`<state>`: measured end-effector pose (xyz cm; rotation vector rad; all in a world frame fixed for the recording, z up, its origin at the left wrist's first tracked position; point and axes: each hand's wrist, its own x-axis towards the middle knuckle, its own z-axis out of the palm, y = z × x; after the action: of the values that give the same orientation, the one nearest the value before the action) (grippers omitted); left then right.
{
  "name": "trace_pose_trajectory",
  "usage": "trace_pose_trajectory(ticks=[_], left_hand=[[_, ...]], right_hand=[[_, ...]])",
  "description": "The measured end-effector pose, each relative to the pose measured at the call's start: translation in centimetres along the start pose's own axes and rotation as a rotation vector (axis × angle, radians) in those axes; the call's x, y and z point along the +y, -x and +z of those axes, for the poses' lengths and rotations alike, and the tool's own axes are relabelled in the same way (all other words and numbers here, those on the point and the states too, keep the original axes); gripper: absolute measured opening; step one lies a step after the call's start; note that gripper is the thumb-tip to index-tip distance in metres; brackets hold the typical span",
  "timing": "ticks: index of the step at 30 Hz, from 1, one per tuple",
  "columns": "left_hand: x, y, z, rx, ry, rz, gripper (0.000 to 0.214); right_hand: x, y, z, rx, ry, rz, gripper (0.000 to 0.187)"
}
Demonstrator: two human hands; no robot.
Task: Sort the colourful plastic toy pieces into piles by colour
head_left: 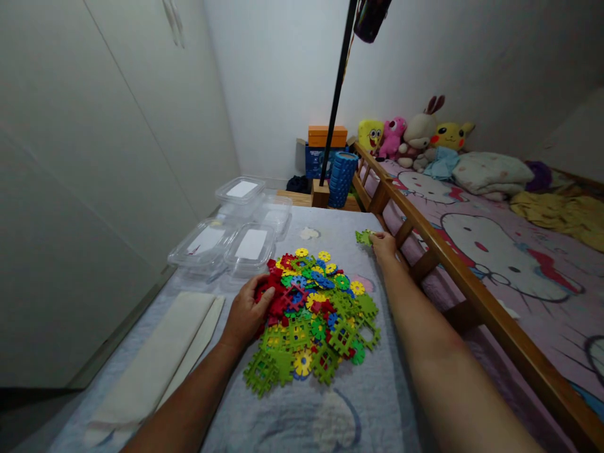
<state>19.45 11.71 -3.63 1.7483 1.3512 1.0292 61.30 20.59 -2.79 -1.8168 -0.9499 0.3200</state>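
Observation:
A heap of flat plastic interlocking pieces [316,314] in green, red, yellow and blue lies on a pale blue quilted surface [330,415]. My left hand [245,311] rests at the heap's left edge with its fingers curled over red pieces [276,296]. Stretched out to the far right, my right hand [383,244] pinches a single green piece [364,237] that lies apart from the heap, close to the wooden rail.
Several clear lidded plastic boxes [236,242] stand at the back left. A folded white cloth [163,355] lies at the front left. A wooden bed rail [453,270] runs along the right, with a bed and plush toys [415,135] behind it. A black pole [336,100] rises at the back.

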Motion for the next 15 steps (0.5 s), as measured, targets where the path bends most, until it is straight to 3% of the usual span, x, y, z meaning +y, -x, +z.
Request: trace_pose_trajectory(ticks=[4,6,11,15], left_hand=[[0.0,0.0,0.0,-0.002,0.003,0.003,0.046],[0.0,0.0,0.0,0.000,0.007,0.005,0.046],[0.1,0.0,0.0,0.005,0.004,-0.003,0.045],[0.3,0.1,-0.1,0.000,-0.004,-0.005,0.045]], right_hand=[[0.6,-1.8,1.0,0.084,0.066,0.079,0.015],[0.9,-2.0,1.2,0.060,0.145,0.062,0.020],[1.1,-1.1,1.2,-0.036,0.370,-0.086,0.054],[0.2,-0.7,1.8,-0.116,0.525,-0.141,0.045]])
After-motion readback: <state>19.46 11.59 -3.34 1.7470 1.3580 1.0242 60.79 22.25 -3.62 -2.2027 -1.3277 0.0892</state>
